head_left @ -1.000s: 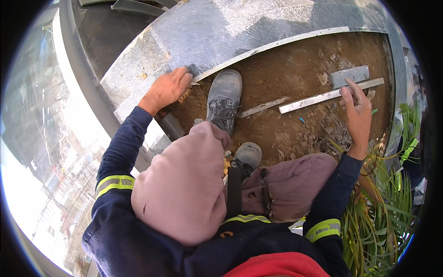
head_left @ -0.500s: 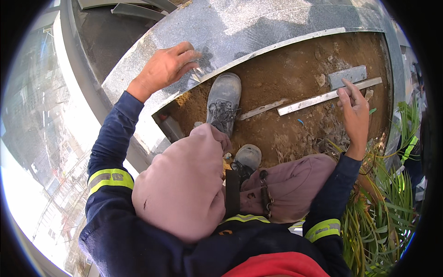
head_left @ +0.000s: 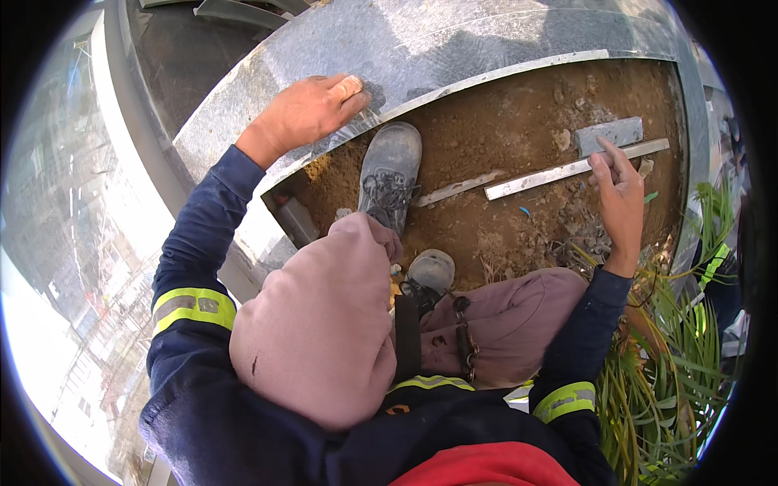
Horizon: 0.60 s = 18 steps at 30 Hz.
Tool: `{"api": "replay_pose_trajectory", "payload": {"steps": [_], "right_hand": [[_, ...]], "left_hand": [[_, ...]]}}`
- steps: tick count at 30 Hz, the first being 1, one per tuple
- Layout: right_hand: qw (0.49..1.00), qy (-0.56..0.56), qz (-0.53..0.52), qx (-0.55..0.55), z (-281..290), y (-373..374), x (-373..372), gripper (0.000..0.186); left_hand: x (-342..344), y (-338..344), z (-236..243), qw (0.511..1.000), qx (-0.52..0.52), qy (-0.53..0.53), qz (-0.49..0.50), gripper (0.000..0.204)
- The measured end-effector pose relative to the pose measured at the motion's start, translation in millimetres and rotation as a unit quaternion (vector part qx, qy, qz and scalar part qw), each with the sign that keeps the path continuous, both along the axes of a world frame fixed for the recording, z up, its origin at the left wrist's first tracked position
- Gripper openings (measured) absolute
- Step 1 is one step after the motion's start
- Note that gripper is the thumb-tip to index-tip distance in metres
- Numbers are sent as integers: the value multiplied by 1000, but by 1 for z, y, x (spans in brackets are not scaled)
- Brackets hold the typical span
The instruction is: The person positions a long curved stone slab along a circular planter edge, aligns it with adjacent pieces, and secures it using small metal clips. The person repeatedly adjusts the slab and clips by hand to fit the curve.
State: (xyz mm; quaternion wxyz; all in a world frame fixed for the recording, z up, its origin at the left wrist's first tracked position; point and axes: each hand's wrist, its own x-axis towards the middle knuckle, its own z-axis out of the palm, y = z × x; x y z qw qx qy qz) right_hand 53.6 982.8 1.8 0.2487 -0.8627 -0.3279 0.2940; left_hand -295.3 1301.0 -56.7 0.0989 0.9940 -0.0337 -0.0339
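The ledge (head_left: 454, 40) is pressed by the flat, open left hand (head_left: 312, 109). The rail (head_left: 567, 168) is pinched at its end by the right hand (head_left: 620, 198), a block (head_left: 608, 134) lying just beyond.

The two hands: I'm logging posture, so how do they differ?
The left hand lies palm down on the grey stone ledge; the right hand reaches over brown soil, fingers touching the long pale metal bar. Left holds nothing. Both come from dark blue sleeves.

The raised knee (head_left: 324, 340) hides most of the near shoe (head_left: 429, 271).
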Motion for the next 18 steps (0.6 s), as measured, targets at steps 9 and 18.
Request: {"api": "replay_pose_trajectory", "payload": {"steps": [9, 18], "right_hand": [[999, 29, -10, 12, -5, -1, 1, 42], [999, 31, -13, 11, -6, -2, 1, 41]], "left_hand": [[68, 26, 63, 959, 153, -207, -123, 30], [95, 22, 91, 942, -10, -335, 22, 22]]}}
